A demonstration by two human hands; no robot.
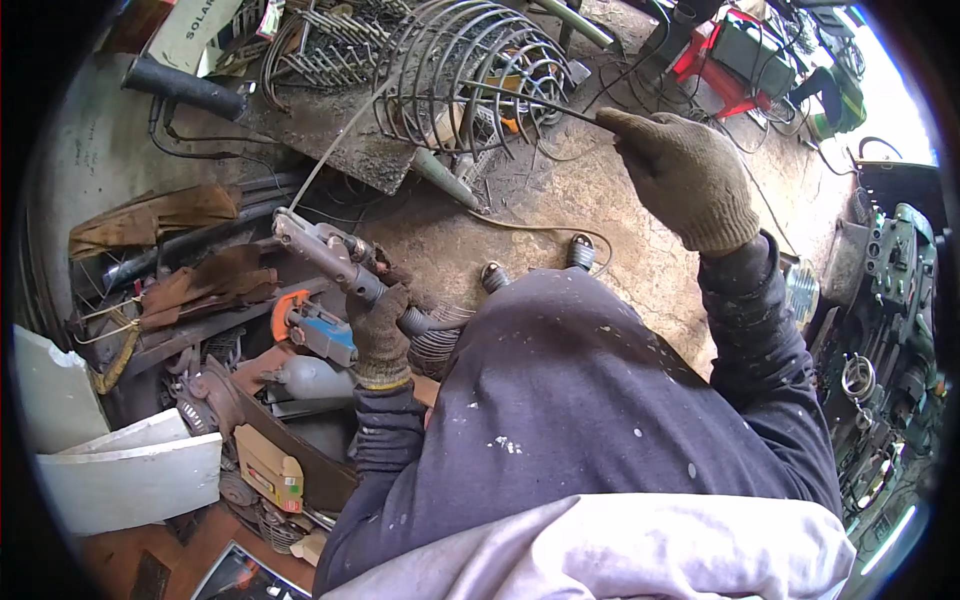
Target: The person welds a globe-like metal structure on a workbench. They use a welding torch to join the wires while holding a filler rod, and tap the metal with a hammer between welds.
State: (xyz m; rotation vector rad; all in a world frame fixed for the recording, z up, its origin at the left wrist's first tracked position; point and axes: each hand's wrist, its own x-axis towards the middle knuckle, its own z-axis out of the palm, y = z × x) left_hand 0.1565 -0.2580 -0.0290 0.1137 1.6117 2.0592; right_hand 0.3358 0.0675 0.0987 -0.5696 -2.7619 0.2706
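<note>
My left hand (380,340), in a worn work glove, is closed round a grey welding electrode holder (325,252) low on the left. A long thin welding rod (338,143) is clamped in its tip and slants up to the curved bars. My right hand (685,175), gloved too, grips the end of a dark thin metal rod (555,104) at the upper right. That rod reaches left into a rounded cage of bent metal bars (455,60) on the workbench (345,155). Whether the rod is joined to the cage, I cannot tell.
Short metal bars (335,45) lie stacked behind the cage. Cables and a red-and-grey machine (735,65) sit on the floor at the upper right. A blue-and-orange power tool (320,335), a cardboard box (268,468) and white boards (135,470) crowd the left. Green machinery (900,265) stands right.
</note>
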